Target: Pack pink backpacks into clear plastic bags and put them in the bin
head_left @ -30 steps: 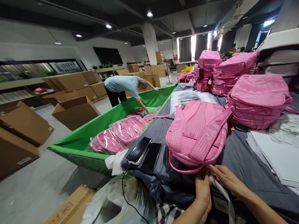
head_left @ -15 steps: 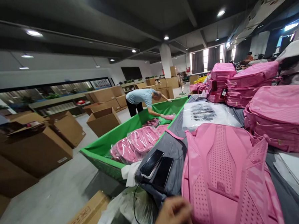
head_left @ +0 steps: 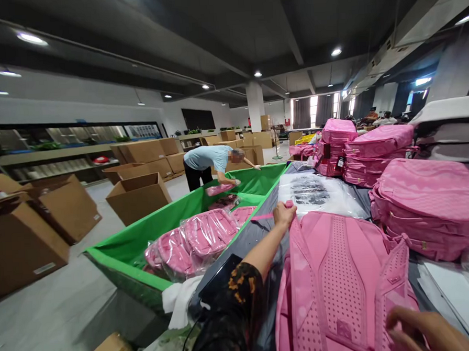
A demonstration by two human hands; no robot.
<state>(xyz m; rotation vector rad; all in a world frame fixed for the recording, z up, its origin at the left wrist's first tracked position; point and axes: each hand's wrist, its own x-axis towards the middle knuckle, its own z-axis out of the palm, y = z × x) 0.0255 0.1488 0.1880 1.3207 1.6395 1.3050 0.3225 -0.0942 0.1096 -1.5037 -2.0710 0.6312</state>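
A pink backpack (head_left: 338,275) lies back-side up on the dark table cover (head_left: 241,238) in front of me. My left hand (head_left: 284,214) reaches forward and is closed on the backpack's far top corner, where a pink strap runs off to the left. My right hand (head_left: 421,333) shows at the bottom right, fingers curled against the backpack's near lower corner. Just beyond the backpack lies a clear plastic bag (head_left: 317,189) with dark print.
A green bin (head_left: 143,238) at the left holds bagged pink backpacks (head_left: 198,237); another person (head_left: 210,163) bends over its far end. Stacked pink backpacks (head_left: 374,147) stand at the right. Cardboard boxes (head_left: 137,196) crowd the floor on the left. White sheets (head_left: 456,284) lie at the right.
My left arm has stretched forward from the near edge to the backpack's far top corner. My right hand has come into view at the bottom right. The view has shifted.
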